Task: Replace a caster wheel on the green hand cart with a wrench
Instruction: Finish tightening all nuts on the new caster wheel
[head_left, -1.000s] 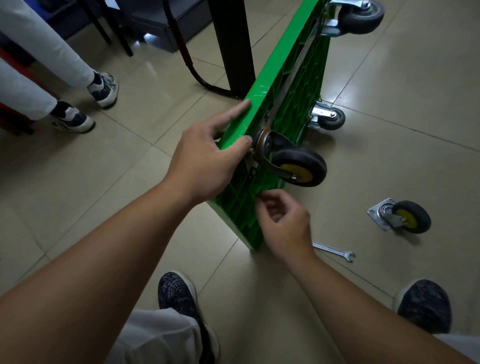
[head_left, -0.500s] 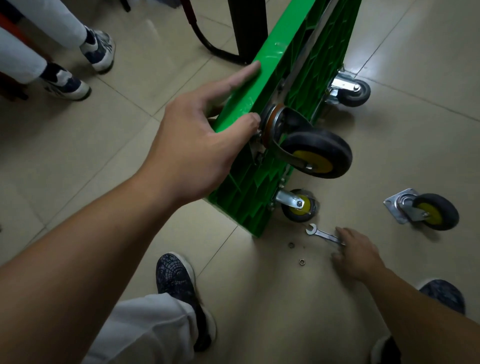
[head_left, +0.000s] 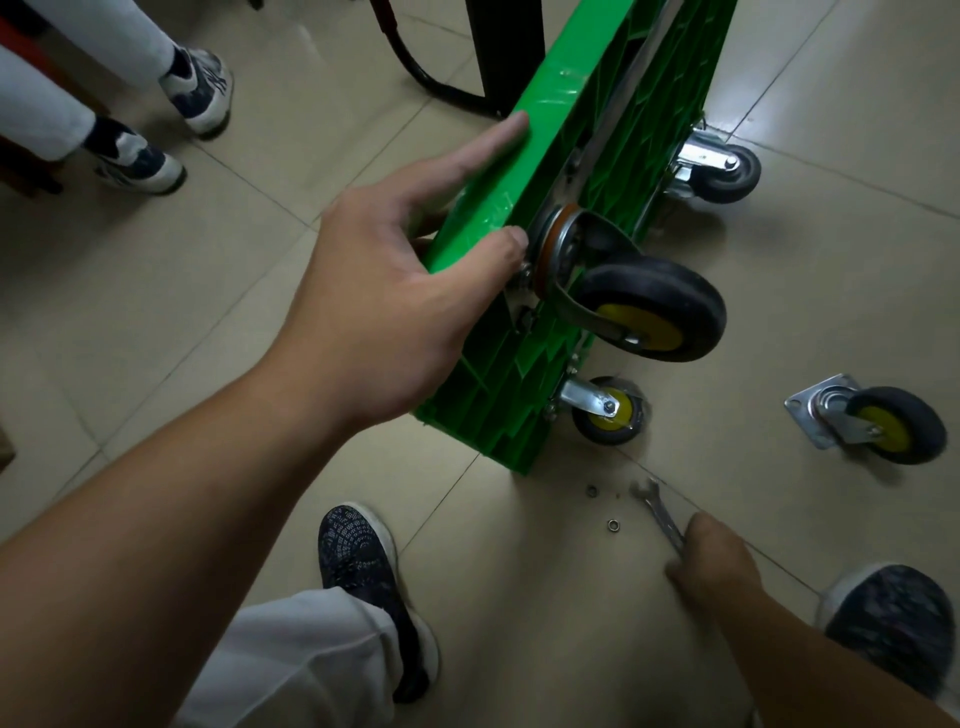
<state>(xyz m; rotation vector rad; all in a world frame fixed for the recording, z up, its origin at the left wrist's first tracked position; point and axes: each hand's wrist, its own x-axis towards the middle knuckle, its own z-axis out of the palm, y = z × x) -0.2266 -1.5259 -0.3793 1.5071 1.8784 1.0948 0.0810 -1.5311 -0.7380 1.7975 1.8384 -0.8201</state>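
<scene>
Caster wheel (head_left: 649, 312) sits against the underside of the green hand cart (head_left: 558, 98), which stands on its side on the floor (head_left: 208, 312). Left hand (head_left: 395, 291) grips the cart's upper edge; right hand (head_left: 711, 561) grasps the wrench (head_left: 655, 506) beside 2 nuts (head_left: 614, 525).

Only one mark I can read from here: an interlocked dark "NY" monogram on the side of the white-and-navy low-top sneaker (head_left: 200, 88), the farther of the bystander's two shoes at top left. The matching nearer sneaker (head_left: 140, 163) is too blurred on its side for me to read. Any size stamp on the flat silver open-end wrench (head_left: 657, 513) is too small to tell.
</scene>
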